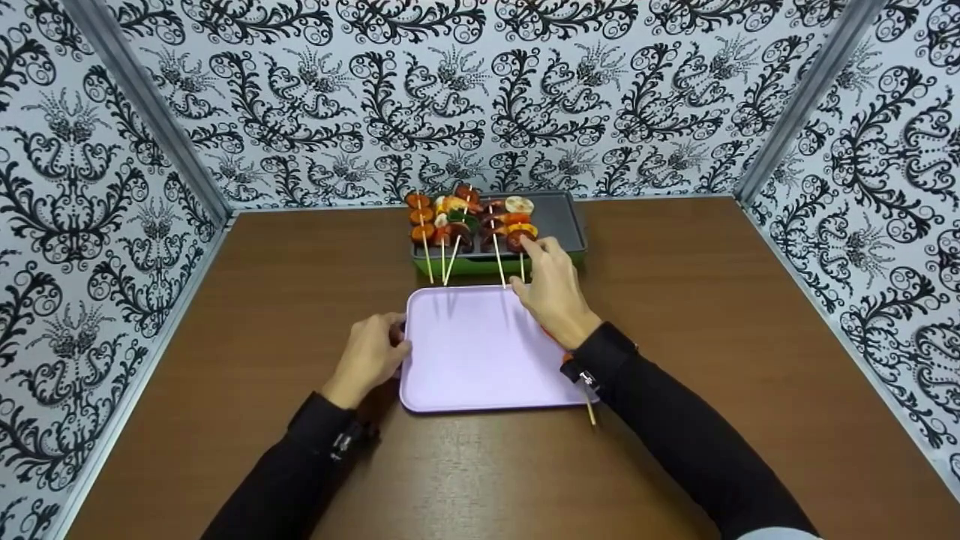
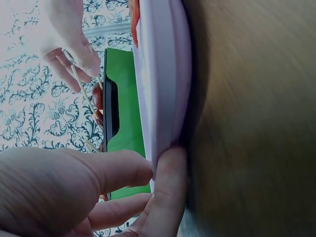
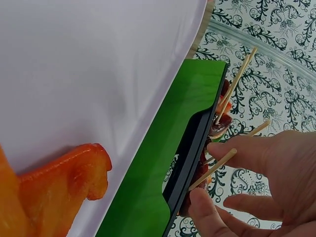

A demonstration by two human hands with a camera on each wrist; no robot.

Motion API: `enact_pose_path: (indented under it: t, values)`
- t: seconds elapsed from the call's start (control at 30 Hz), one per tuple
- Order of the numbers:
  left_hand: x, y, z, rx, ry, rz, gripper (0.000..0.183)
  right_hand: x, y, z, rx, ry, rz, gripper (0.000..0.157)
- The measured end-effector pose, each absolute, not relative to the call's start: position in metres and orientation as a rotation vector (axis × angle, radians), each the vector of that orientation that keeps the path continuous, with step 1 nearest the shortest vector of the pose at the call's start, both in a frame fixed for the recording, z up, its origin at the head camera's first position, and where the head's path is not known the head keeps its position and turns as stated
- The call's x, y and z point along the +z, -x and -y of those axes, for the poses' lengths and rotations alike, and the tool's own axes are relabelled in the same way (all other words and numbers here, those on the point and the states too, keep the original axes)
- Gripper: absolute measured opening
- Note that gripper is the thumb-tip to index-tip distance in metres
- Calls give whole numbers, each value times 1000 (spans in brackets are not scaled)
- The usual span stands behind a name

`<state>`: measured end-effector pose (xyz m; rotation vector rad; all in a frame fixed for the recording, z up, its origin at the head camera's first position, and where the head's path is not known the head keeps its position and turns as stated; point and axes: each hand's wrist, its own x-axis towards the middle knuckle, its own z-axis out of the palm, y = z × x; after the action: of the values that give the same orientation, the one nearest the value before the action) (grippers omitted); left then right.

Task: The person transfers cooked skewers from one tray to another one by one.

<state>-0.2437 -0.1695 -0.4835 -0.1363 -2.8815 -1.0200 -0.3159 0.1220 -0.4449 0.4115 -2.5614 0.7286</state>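
Note:
A lilac tray (image 1: 480, 352) lies on the table. My left hand (image 1: 371, 352) pinches its left edge, with the thumb (image 2: 123, 170) and a finger (image 2: 170, 182) on either side of the rim. My right hand (image 1: 555, 289) reaches past the tray's far edge to the rightmost food skewer (image 1: 521, 236) on a green and black grill (image 1: 559, 217). In the right wrist view its thumb and fingers stand apart around the wooden stick (image 3: 217, 168). Another skewer with orange-red pieces (image 3: 74, 182) lies on the tray's right side, mostly hidden under my right wrist in the head view.
Several more skewers (image 1: 457, 217) lie side by side on the grill's left and middle, their sticks pointing toward me over the front edge. Black-and-white patterned walls (image 1: 450, 97) enclose the brown table (image 1: 300, 255) at the back and both sides.

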Motion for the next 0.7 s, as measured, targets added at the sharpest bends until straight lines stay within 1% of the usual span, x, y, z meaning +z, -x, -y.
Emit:
enact_pose_path:
  t: [0.13, 0.37, 0.47, 0.7]
  values:
    - [-483, 243, 169, -1015, 135, 2883, 43, -443, 315, -121, 712, -372, 2580, 59]
    - [-483, 243, 168, -1029, 135, 2876, 43, -437, 315, -122, 817, -256, 2654, 33]
    - [-483, 243, 168, -1021, 137, 2875, 44, -433, 316, -123, 904, -203, 2707, 29]
    - [-484, 244, 169, -1005, 145, 2868, 43, -425, 321, -128, 1014, -132, 2799, 25]
